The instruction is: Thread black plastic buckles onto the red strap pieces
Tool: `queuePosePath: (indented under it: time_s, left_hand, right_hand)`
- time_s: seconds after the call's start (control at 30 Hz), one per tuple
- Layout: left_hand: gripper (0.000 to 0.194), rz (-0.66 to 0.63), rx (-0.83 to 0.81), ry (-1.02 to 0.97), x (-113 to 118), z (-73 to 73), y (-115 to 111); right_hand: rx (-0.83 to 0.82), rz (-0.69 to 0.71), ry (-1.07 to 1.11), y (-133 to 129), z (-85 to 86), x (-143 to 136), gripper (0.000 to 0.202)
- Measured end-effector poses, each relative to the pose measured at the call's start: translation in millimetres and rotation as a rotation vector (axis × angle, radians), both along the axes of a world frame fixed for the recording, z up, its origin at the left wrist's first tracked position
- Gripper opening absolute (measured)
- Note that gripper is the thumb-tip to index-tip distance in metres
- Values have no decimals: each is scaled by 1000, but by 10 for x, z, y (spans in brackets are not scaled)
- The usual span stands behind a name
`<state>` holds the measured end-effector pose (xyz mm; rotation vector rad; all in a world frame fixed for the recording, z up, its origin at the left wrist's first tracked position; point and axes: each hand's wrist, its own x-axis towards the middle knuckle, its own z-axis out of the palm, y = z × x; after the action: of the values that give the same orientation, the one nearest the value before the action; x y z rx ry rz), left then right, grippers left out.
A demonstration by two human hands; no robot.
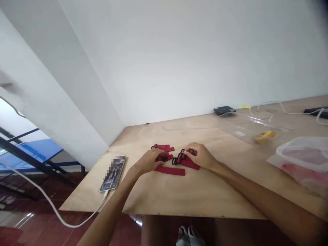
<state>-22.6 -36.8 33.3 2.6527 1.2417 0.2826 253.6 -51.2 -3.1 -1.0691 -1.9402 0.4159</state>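
Observation:
Several short red straps with black buckles and rings lie on the wooden table in two groups. My left hand is over the left group of red straps, its thumb and fingers closed around a strap with a black buckle. My right hand pinches a red strap at its black fittings, on the right group. Black rings of that group stick out left of the right hand's fingertips. A longer flat piece of red strap lies nearer to me, below both hands.
A phone with a white charging cable lies at the table's left. Right of my hands are a clear plastic sheet or bag, a yellow roll and a translucent tub with red contents. A black box sits against the wall.

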Motion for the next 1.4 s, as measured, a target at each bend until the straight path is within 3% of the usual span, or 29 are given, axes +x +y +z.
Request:
queuePosePath:
  time_s: [0.2,0.43,0.57,0.67,0.87,0.93,1.1,1.27,1.4]
  left_hand:
    - [29,-27,-17,-23,29,22,-13]
    - [26,-48,67,-72,-22,-14,-488]
    - [23,-37,72,-66,-14,-119,-683]
    - [25,-57,83,-97,8,-152,-711]
    - [29,-43,136,-111,293,-56,-421]
    - [32,-112,125,-76,453,-41,-246]
    - [20,-287,49,-118,731,-25,56]
    - [26,-303,67,-238,673,-93,85]
    - [25,-291,80,-381,564,-151,122]
  right_hand:
    - [-18,39,1,-26,-4,-6,16]
    - [-12,99,-239,-147,27,-65,7]
    - [8,85,-349,-176,30,-62,19]
    - [2,64,-357,-173,26,-43,24]
    - [17,116,-288,-129,-22,-66,25]
    - [9,105,-263,-107,-47,-73,20]
    - [-106,69,-99,-30,-73,2,14]
    - [-354,148,235,30,-58,23,5]
    - [-458,194,437,42,-31,-4,21]
